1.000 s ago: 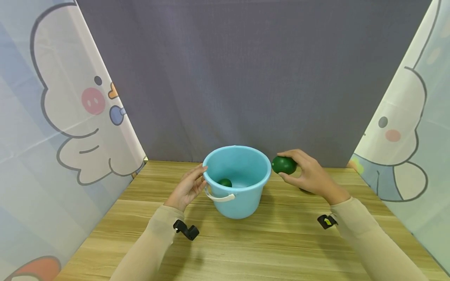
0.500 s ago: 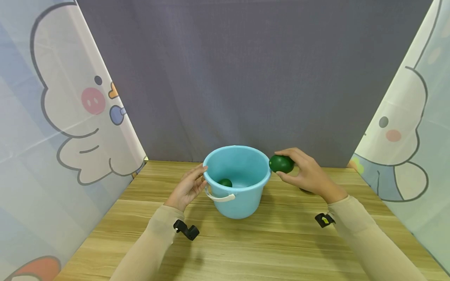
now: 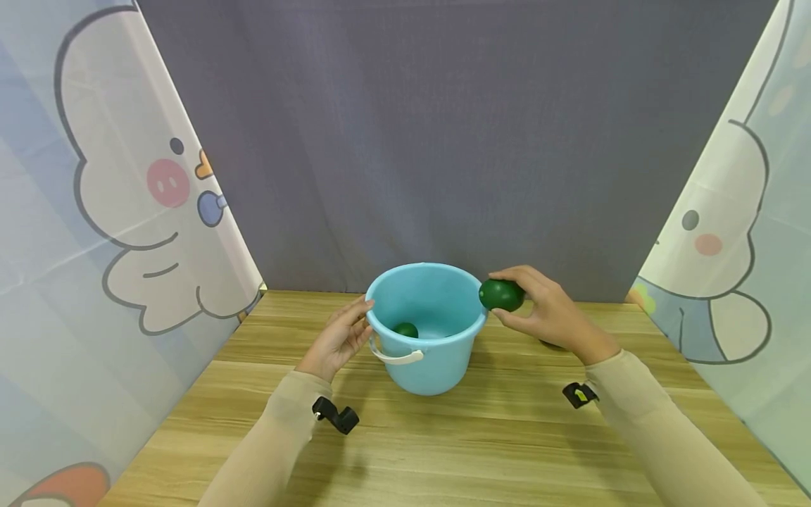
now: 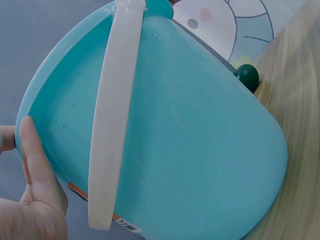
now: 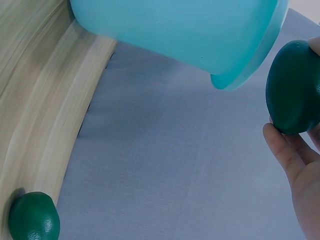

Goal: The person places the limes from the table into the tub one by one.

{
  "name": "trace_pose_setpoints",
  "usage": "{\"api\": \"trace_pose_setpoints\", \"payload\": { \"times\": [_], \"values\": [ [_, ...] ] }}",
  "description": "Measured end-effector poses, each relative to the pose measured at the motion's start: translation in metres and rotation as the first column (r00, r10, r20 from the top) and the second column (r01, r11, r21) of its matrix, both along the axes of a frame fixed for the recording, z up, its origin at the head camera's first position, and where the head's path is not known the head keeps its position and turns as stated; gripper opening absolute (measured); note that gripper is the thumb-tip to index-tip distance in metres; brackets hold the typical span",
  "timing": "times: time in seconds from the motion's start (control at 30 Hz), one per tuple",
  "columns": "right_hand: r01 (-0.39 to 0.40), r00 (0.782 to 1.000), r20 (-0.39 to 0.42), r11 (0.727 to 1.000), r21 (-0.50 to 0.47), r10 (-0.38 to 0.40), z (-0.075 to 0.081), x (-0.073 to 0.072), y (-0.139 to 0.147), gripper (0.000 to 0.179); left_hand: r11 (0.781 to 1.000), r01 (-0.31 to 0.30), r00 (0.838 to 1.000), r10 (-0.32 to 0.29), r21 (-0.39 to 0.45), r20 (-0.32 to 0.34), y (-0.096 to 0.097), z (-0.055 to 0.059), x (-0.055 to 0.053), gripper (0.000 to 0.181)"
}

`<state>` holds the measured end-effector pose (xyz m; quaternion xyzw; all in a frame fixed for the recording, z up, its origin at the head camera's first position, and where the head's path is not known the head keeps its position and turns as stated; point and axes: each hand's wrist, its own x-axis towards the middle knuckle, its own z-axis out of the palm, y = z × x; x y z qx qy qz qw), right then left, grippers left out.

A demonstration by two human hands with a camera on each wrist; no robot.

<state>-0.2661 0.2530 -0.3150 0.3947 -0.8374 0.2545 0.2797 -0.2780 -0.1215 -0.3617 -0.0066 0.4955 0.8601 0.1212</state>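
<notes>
A light blue bucket [image 3: 426, 366] stands upright on the table. My left hand [image 3: 338, 339] grips its rim at the left, thumb and fingers on either side, as the left wrist view shows. Its white handle [image 4: 112, 120] hangs down at the front left. My right hand [image 3: 541, 310] holds a smooth dark green avocado [image 3: 502, 295] between thumb and fingers, at the bucket's right rim and above table height. Another green avocado [image 3: 405, 329] lies inside the bucket, partly hidden by the near wall. Mostly hidden under my right hand, one more avocado [image 5: 34, 217] rests on the table.
The wooden table [image 3: 443, 451] reaches back to a grey cloth [image 3: 443, 141]. Curtains with cartoon animals hang at the left [image 3: 158, 211] and right [image 3: 709, 232]. A black camera mount sits on each wrist.
My right hand has moved a little to the left with the avocado, from beside the bucket to its right rim. The left hand and the bucket have stayed in place.
</notes>
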Motion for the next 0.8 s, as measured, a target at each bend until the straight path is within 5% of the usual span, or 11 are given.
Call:
{"api": "trace_pose_setpoints", "payload": {
  "times": [0.8],
  "values": [
    [-0.049, 0.999, -0.022, 0.999, 0.004, 0.049, 0.005, -0.003, -0.011, 0.059, 1.0, 0.003, 1.0, -0.004, 0.006, 0.007, 0.0, 0.0, 0.0, 0.054]
  ]
}}
